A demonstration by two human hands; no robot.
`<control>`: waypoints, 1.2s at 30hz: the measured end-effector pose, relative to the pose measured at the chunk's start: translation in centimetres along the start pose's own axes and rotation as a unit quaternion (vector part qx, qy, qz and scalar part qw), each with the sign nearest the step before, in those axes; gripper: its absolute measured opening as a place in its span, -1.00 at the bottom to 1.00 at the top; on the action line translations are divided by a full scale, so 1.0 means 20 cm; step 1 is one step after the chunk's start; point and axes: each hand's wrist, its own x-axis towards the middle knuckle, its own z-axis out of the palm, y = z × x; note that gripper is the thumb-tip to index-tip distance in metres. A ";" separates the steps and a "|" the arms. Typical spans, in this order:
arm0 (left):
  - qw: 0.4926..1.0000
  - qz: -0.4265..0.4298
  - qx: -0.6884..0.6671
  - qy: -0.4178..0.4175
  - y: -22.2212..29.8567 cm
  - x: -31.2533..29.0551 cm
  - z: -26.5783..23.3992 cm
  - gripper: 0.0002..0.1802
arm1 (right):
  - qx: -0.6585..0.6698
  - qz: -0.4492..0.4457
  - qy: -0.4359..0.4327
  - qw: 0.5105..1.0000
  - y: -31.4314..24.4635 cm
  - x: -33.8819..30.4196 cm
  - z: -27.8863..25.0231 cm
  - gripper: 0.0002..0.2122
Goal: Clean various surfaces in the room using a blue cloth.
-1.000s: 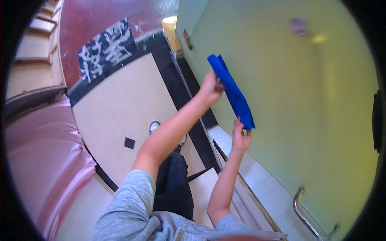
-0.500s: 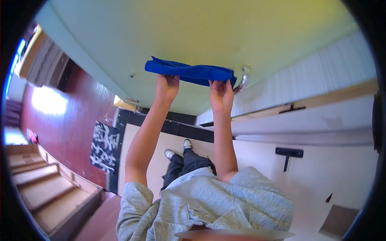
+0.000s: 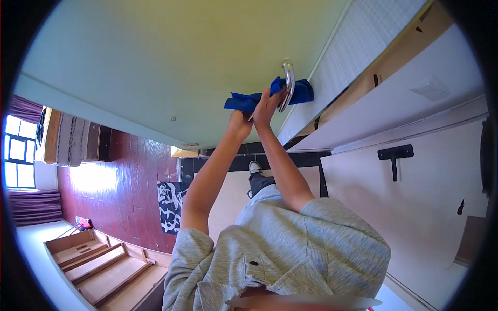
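A blue cloth lies across the pale green door. The chrome door handle crosses in front of it, with cloth showing on both sides of its curved bar. My left hand grips the cloth's lower edge left of the handle, its fingertips mostly hidden. Beside it, my right hand pinches a raised fold of the cloth right at the handle. The two hands are close together, and how the cloth runs between them is partly hidden.
A white wall with a black T-shaped squeegee is on the right. A black mat with white writing lies on the reddish floor at left. Wooden shelving stands at lower left, below a window with purple curtains.
Both hands have come closer together. The cloth, earlier held out folded and left of the handle, has moved right and now passes behind the handle. My view has turned too.
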 end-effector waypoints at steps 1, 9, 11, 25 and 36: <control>0.998 0.012 0.037 -0.040 0.00 0.01 0.01 -0.59 | 0.007 -0.019 0.026 0.999 0.00 0.01 0.01 -0.48; 0.975 -0.020 0.185 0.124 0.02 -0.01 -0.02 -0.59 | 0.153 0.166 0.132 0.965 0.19 -0.02 0.12 -0.59; 0.983 0.028 0.162 0.084 0.05 0.02 -0.07 -0.59 | 0.188 0.184 0.176 0.949 0.07 -0.01 0.20 -0.58; 0.969 0.063 0.225 0.084 0.15 -0.14 -0.09 -0.72 | -0.107 0.106 0.158 0.976 0.10 -0.16 0.11 -0.60; 0.901 0.011 0.342 -0.268 0.57 -0.86 0.24 -0.55 | 0.189 -0.050 0.113 0.974 -0.74 -0.10 -0.42 -0.52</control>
